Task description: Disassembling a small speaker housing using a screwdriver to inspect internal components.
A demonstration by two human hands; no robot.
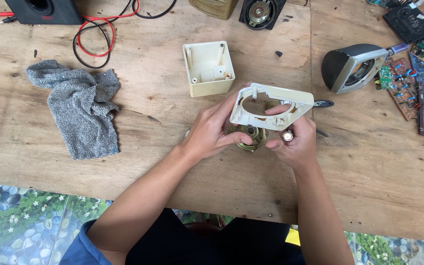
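Your left hand (212, 132) and right hand (293, 145) meet just below the middle of the table (172, 162), both closed on the same piece: a cream plastic front panel (271, 107) with a round opening, held tilted above the wood. Your left fingers grip its left edge, while your right thumb presses its lower rim. Your right hand also clasps a tool with a round metal end (287, 136), its dark tip (324, 103) poking out at 3 o'clock of the panel. Under the panel, between your hands, sits a brass-coloured speaker driver (248, 137), touching your left fingertips.

At 11 o'clock from the panel, just apart, stands the open cream box housing (208, 68). A grey cloth (77, 105) lies crumpled well away at 9 o'clock. At 2 o'clock rests a silver and black speaker shell (352, 67), with circuit boards (410, 86) beside it. Red and black leads (94, 37) curl at 10 o'clock, and another round speaker (260, 12) lies at 12 o'clock.
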